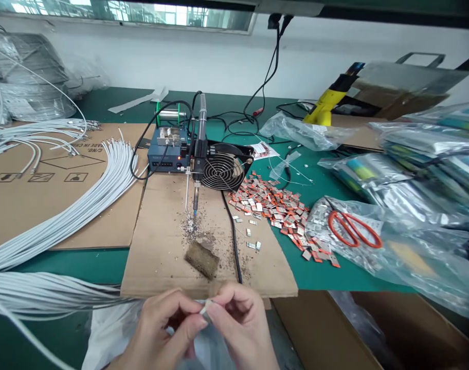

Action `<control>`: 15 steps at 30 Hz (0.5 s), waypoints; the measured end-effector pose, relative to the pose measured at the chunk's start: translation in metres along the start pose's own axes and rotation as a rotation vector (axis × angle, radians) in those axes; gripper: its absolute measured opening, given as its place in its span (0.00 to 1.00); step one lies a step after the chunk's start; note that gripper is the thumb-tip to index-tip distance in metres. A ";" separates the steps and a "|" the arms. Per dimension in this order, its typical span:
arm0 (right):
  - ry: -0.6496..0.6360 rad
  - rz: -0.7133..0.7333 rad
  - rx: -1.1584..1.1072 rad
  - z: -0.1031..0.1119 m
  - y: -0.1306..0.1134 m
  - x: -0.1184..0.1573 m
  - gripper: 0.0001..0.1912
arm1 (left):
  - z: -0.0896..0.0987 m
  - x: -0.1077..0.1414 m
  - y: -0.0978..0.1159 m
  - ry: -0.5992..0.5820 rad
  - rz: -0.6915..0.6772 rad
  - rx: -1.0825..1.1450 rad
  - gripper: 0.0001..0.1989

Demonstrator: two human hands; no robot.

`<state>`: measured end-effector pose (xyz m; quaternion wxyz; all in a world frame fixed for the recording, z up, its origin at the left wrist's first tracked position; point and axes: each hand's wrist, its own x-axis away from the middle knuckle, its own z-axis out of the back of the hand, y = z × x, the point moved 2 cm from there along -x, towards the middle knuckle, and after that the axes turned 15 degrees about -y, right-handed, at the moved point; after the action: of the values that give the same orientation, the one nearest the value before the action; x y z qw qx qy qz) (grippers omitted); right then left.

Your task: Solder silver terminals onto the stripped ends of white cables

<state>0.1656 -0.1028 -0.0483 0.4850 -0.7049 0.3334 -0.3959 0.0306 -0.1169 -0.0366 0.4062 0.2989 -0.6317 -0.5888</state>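
Observation:
My left hand (165, 324) and my right hand (242, 321) meet just in front of the cardboard's near edge. Between their pinched fingertips is a small whitish piece (205, 308), largely covered by the fingers, so its kind does not show. Beyond the hands, a brown sponge (202, 259) lies on the cardboard sheet (157, 231). A soldering iron (199, 154) hangs tip-down in its stand above scattered solder bits. Small metal connector shells (252, 245) lie loose to the right, near a heap of orange-and-silver connectors (276, 210).
A blue soldering station (167, 154), solder spool (170, 114) and round fan (222, 169) stand behind. White cable bundles (84, 200) cover the left. Orange-handled scissors (354, 229), plastic bags (412, 180) and a yellow heat gun (329, 100) are right. A black cord (233, 231) crosses the cardboard.

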 end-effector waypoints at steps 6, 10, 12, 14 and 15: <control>0.131 0.113 0.131 0.021 -0.016 0.001 0.26 | 0.005 0.004 0.009 0.134 0.171 0.240 0.23; -0.142 -0.086 0.441 0.006 -0.026 -0.001 0.23 | 0.012 0.004 0.007 0.077 0.056 0.112 0.18; -0.155 -0.115 0.494 -0.001 -0.030 -0.003 0.24 | 0.016 0.004 0.004 0.019 -0.017 -0.028 0.14; -0.175 -0.147 0.535 -0.003 -0.032 -0.004 0.24 | 0.019 0.004 0.002 -0.025 -0.073 -0.139 0.12; -0.191 -0.150 0.554 -0.004 -0.034 -0.005 0.24 | 0.021 0.004 0.002 -0.036 -0.092 -0.176 0.11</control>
<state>0.1631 -0.0900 -0.0165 0.6574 -0.6024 0.1123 -0.4386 0.0106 -0.1098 -0.0335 0.3921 0.2803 -0.5704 -0.6651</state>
